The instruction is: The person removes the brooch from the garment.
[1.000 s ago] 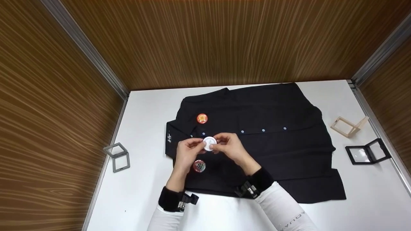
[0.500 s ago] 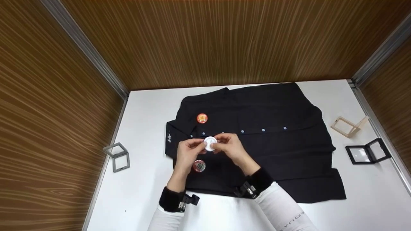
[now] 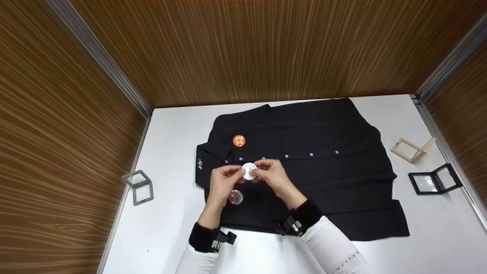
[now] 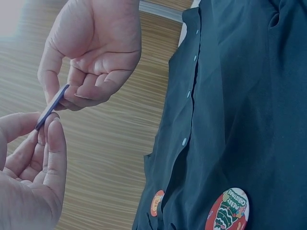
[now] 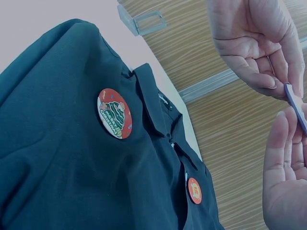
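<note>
In the head view, my left hand [image 3: 222,183] and right hand [image 3: 275,176] pinch a round button badge [image 3: 248,166] between them, over the black shirt [image 3: 319,133]. Its white back faces up at the head camera, with both thumbs on that side and fingers behind the rim. The wrist views catch the badge edge-on, as a thin disc [image 4: 52,108] held clear above the cloth. Its printed front is hidden. On the shirt below lie a red Christmas tree badge [image 3: 236,197], near my left wrist, and an orange-red badge [image 3: 239,140] beyond the hands.
The shirt lies flat on a white table [image 3: 171,152], collar [image 3: 207,163] to the left. A grey folding frame [image 3: 141,186] stands at left. A wooden frame [image 3: 412,151] and a black frame [image 3: 435,179] are at right. Wood-grain panels [image 3: 243,49] enclose the table.
</note>
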`<state>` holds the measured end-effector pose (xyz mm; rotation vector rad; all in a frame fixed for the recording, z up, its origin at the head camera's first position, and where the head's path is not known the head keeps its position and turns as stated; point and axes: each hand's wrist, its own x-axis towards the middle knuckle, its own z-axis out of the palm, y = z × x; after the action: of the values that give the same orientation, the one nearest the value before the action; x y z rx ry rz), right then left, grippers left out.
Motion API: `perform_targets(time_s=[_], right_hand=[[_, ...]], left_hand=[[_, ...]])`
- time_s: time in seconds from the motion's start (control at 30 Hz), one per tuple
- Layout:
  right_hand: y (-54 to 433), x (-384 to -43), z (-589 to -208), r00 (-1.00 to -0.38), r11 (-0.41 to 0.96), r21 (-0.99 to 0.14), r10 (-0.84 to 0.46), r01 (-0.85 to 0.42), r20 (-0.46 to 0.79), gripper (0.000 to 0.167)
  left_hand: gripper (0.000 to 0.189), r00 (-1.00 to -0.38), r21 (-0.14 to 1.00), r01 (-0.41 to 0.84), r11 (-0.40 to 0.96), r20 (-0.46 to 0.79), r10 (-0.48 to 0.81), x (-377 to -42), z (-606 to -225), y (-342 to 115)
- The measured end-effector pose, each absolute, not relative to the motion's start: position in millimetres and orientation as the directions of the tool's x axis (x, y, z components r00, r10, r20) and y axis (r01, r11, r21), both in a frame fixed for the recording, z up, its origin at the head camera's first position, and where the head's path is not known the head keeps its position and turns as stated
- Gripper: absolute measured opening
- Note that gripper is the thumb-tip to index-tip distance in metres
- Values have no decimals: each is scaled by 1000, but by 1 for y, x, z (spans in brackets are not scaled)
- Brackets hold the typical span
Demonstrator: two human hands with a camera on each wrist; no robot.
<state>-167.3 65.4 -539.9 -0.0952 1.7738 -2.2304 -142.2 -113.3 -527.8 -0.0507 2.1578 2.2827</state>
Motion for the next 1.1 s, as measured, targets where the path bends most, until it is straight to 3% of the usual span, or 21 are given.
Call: perform_targets(time_s=[1.1], right_hand=[[65, -166, -544, -959, -200, -963, -252, 180, -127, 21]], left_hand=[[21, -1000, 997, -21, -78, -22, -15, -141, -529, -112]])
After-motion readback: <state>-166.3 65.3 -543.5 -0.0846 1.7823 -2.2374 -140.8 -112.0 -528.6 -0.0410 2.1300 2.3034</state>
